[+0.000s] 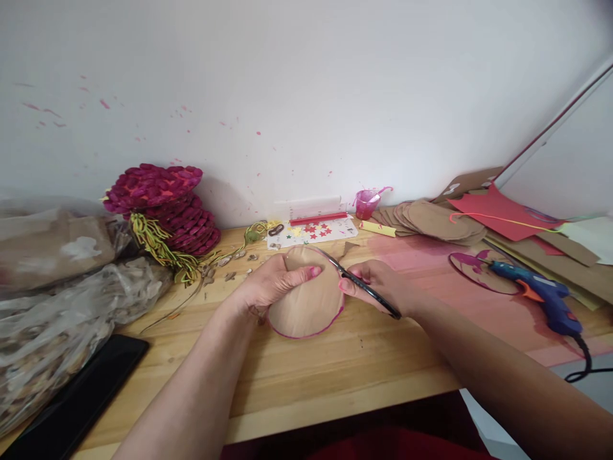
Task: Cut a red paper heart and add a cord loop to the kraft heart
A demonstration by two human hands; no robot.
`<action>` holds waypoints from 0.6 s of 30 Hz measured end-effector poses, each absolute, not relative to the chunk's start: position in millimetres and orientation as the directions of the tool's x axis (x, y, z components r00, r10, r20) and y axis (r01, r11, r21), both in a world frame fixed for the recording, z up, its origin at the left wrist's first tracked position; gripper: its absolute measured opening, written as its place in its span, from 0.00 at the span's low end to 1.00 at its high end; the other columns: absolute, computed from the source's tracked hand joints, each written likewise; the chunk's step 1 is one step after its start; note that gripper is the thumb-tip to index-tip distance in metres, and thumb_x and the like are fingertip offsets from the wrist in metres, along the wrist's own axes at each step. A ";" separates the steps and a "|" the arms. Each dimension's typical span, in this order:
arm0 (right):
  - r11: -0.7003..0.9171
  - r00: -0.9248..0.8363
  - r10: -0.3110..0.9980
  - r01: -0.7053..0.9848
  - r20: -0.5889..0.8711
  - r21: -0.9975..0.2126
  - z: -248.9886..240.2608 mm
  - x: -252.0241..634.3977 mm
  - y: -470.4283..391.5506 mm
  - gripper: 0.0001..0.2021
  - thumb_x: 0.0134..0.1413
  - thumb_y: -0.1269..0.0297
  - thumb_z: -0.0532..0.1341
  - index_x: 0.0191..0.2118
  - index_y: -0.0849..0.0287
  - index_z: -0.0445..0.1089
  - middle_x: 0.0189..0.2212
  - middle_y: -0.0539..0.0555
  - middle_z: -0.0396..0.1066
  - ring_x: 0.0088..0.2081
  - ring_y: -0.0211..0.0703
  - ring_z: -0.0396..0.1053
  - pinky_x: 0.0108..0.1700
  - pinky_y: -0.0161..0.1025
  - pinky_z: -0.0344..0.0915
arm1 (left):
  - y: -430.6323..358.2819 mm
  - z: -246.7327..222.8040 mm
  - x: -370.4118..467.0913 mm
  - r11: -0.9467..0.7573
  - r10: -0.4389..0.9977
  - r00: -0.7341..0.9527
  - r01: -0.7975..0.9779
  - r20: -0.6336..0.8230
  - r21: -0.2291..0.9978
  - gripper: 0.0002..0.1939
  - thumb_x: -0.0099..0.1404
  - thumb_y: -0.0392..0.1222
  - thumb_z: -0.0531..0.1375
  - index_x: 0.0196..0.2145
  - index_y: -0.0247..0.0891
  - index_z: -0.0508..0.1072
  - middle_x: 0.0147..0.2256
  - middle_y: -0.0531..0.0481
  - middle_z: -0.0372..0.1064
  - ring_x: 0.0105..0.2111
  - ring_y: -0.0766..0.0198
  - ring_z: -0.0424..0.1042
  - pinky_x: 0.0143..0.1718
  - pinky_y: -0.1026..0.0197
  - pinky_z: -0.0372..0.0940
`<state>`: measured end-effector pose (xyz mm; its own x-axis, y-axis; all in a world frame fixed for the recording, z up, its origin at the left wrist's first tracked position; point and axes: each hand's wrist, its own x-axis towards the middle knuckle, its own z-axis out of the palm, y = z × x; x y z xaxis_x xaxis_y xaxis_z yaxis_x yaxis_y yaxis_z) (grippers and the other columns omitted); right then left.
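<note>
My left hand (280, 279) grips a round tan cardboard disc (306, 306) by its left side, thumb on top. A purple-pink line runs along the lower rim of the disc. In my right hand (371, 281) is a pair of dark-handled scissors (368, 292), whose blades meet the disc's upper right edge. The fingers of that hand are wrapped round the handles. Just beyond the blades lies a small brown cardboard scrap (351, 246) on the wooden table (287, 377).
Magenta shell-covered pieces (177, 217) with yellow-green yarn stand back left, near plastic bags (57, 313) and a black flat object (81, 396). Star cutouts (317, 230) and a pink cup (367, 203) are behind. Cardboard discs (431, 220) and a blue glue gun (550, 300) lie right.
</note>
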<state>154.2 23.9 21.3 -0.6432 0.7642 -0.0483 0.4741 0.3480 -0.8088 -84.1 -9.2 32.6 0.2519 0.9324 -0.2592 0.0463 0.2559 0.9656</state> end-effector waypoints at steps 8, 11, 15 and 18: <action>0.356 -0.646 0.762 0.488 -0.056 -0.797 22.5 154.7 24.1 0.27 0.54 0.42 0.60 0.21 0.57 0.51 0.22 0.46 0.44 0.24 0.34 0.46 0.25 0.34 0.42 | -7.7 29.9 -89.0 0.250 0.926 0.284 0.036 -0.250 0.968 0.19 0.53 0.52 0.70 0.40 0.40 0.81 0.38 0.44 0.80 0.34 0.56 0.76 0.37 0.58 0.67; 0.347 -0.637 0.768 0.501 -0.066 -0.793 22.8 154.8 24.8 0.27 0.53 0.42 0.61 0.20 0.58 0.52 0.21 0.46 0.45 0.24 0.34 0.46 0.25 0.34 0.42 | -8.3 28.9 -90.2 0.238 0.924 0.296 0.051 -0.242 0.970 0.21 0.54 0.54 0.69 0.41 0.39 0.80 0.40 0.42 0.80 0.35 0.54 0.76 0.38 0.57 0.68; 0.363 -0.621 0.780 0.546 -0.074 -0.755 21.5 154.4 25.7 0.26 0.53 0.43 0.62 0.20 0.58 0.55 0.21 0.46 0.47 0.24 0.34 0.48 0.24 0.34 0.41 | -9.0 30.6 -90.1 0.216 0.931 0.280 0.088 -0.232 0.972 0.21 0.53 0.56 0.70 0.40 0.39 0.81 0.41 0.41 0.79 0.36 0.53 0.77 0.38 0.56 0.68; 0.375 -0.595 0.804 0.534 -0.021 -0.758 19.2 153.1 26.1 0.26 0.51 0.43 0.63 0.20 0.59 0.57 0.20 0.46 0.48 0.24 0.34 0.49 0.24 0.34 0.42 | -5.5 33.1 -92.8 0.252 0.934 0.239 0.087 -0.265 0.964 0.23 0.50 0.57 0.71 0.39 0.39 0.81 0.37 0.43 0.80 0.33 0.56 0.76 0.33 0.59 0.68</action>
